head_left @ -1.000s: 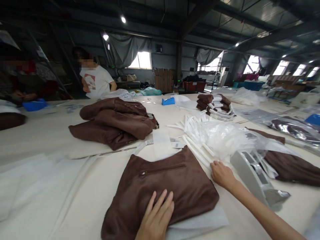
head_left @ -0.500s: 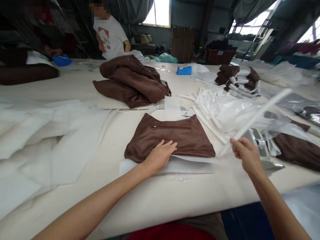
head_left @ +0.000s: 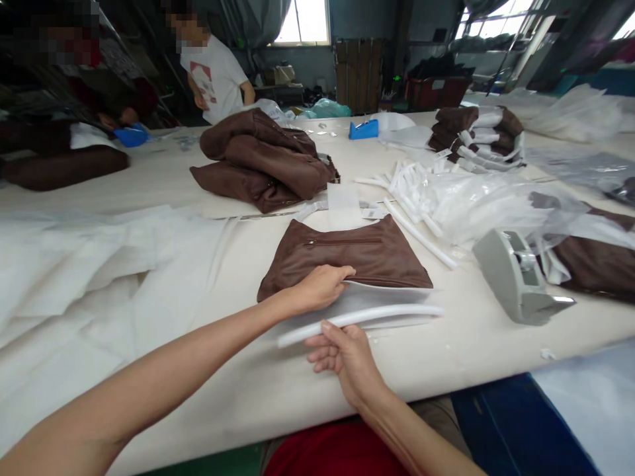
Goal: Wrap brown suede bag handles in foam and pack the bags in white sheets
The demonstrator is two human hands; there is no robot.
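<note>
A brown handbag (head_left: pixel 347 250) with a zip across it lies on the table in front of me. My left hand (head_left: pixel 323 287) is closed on its near edge, pinching the bag there. White paper sheets (head_left: pixel 381 299) stick out from under that edge. Just nearer to me, my right hand (head_left: pixel 347 354) grips a white foam tube (head_left: pixel 401 312) between thumb and fingers. The tube lies sideways in front of the bag, over the paper. A white strap cover and a tag (head_left: pixel 374 213) show behind the bag.
Brown bags (head_left: pixel 268 158) are heaped behind. Loose white tubes (head_left: pixel 409 198) and clear plastic lie to the right, near a grey tape dispenser (head_left: pixel 516 277). White sheets (head_left: pixel 163 284) spread at left. A person (head_left: pixel 218 79) stands across the table.
My right hand has brought the white tube from the right to the bag's near edge. My left hand has gone from lying flat on the bag to pinching its edge, which is raised.
</note>
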